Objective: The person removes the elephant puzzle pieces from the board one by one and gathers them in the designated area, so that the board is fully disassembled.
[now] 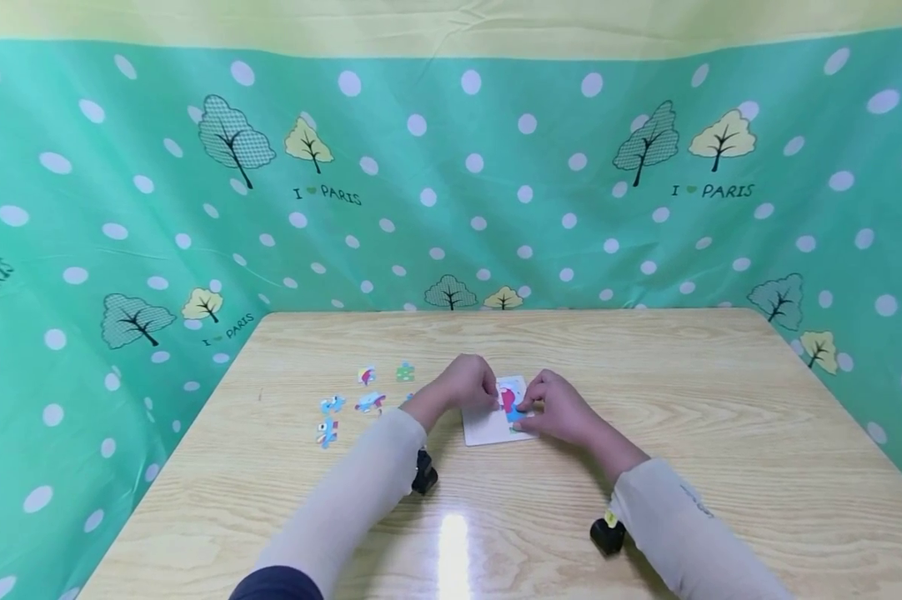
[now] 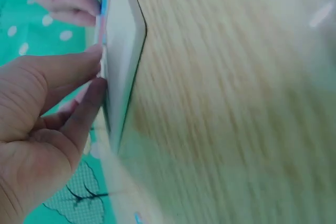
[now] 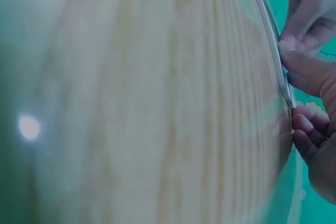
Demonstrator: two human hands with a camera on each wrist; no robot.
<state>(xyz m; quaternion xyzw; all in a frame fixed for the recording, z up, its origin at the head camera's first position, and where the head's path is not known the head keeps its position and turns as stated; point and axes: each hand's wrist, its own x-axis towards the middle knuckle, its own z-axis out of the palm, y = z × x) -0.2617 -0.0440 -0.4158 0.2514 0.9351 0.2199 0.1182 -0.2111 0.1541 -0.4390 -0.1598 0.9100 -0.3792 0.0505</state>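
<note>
A white puzzle board (image 1: 484,429) lies at mid-table, its lower left part bare. Colourful puzzle pieces (image 1: 508,398) with red and blue print fill its right side. My left hand (image 1: 472,383) reaches over the board's left part, and its thumb and finger pinch at a puzzle piece on the surface, mostly hidden by the fingertips. From the right, my right hand (image 1: 559,410) holds the board at its right edge, thumb and forefinger on the pieces. Seen edge-on in the left wrist view, the board (image 2: 123,51) has both hands' fingertips against its face.
Several loose pieces lie left of the board, among them a green one (image 1: 405,372), a red and yellow one (image 1: 367,376) and a blue one (image 1: 327,432). The wooden table (image 1: 684,375) ends at a green dotted curtain (image 1: 391,225). Black wrist cameras (image 1: 608,536) hang under the sleeves.
</note>
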